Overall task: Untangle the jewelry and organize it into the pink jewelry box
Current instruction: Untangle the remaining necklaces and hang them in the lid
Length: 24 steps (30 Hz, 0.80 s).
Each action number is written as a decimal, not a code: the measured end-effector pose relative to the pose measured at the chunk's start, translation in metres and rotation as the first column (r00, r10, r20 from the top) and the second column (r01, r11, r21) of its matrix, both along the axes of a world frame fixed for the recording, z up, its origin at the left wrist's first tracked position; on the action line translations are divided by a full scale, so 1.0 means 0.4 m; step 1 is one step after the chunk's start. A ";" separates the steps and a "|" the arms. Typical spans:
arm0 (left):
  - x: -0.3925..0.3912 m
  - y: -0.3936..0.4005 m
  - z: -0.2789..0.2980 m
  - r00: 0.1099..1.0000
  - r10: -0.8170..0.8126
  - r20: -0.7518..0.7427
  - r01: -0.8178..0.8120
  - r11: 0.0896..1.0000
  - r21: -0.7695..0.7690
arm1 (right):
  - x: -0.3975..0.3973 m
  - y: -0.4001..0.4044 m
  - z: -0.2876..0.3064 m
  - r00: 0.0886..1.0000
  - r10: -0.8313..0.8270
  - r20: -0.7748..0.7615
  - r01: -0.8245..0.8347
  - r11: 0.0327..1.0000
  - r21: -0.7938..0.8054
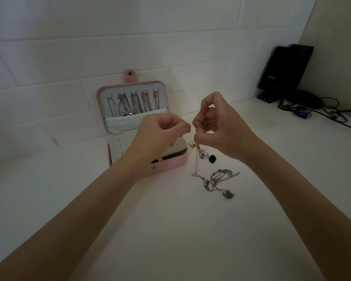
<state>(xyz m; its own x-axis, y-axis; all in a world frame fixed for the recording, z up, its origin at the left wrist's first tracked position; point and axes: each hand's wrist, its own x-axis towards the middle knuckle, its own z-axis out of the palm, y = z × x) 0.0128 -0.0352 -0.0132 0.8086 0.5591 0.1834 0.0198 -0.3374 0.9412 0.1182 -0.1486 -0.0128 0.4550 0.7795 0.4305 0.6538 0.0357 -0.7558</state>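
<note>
Our right hand (217, 126) is raised above the white counter (170, 230), its thumb and forefinger pressed together in a pinch on a thin silver chain (196, 159). The other fingers curl loosely behind. Our left hand (160, 130) is level with it, just beside, thumb and forefinger also closed in a pinch; the light is dim, so we think it holds the same chain's other end or its clasp, but we cannot be sure.

From the right pinch the chain hangs straight down, past a gold ring (190, 143) and a few small pieces, among them a black bead-like piece (212, 159), lying on the counter. Its lower end runs into a tangle of silver chains (217, 182) on the counter, which includes a heavier link chain and a dark pendant (229, 195).

Behind the left hand the pink jewelry box (170, 164) stands open against the tiled wall. Its lid (133, 107) already holds several necklaces hung in a row.

We judge the chain very light, limp and slippery, with links fine enough to kink or snap under a hard pull. It is best taken at the clasp or close above the knot, with fingertips only, and teased loose rather than tugged.

At the far right stand a black speaker (284, 74) and dark cables (316, 108).
</note>
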 end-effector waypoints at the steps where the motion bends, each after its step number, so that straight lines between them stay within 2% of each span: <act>1: -0.001 -0.001 0.004 0.999 -0.035 -0.037 0.034 0.999 -0.034 | 0.000 0.000 -0.001 1.000 0.005 0.010 -0.005 1.000 0.003; 5: -0.002 -0.003 -0.002 0.981 -0.139 -0.137 0.108 0.971 -0.211 | -0.003 0.004 -0.004 0.999 0.020 0.031 -0.021 1.000 0.014; 8: -0.001 0.001 -0.004 0.976 -0.147 -0.160 0.109 0.969 -0.223 | -0.006 0.004 -0.003 0.996 0.026 0.088 -0.027 1.000 0.007; 13: -0.005 0.009 -0.002 0.968 -0.111 -0.225 0.080 0.986 -0.144 | -0.011 0.003 -0.007 0.963 0.056 0.264 -0.039 0.997 -0.070; 17: -0.007 0.010 -0.006 0.961 -0.148 -0.235 0.113 0.981 -0.156 | -0.015 0.005 -0.007 0.939 0.098 0.328 -0.060 0.990 -0.124; 20: -0.008 0.008 -0.012 0.955 -0.188 -0.228 0.141 0.968 -0.208 | -0.016 0.007 -0.008 0.935 0.099 0.341 -0.061 0.991 -0.121; 24: -0.005 0.010 -0.008 0.951 -0.228 -0.209 0.144 0.924 -0.353 | -0.013 0.006 -0.004 0.943 0.082 0.322 -0.050 0.993 -0.107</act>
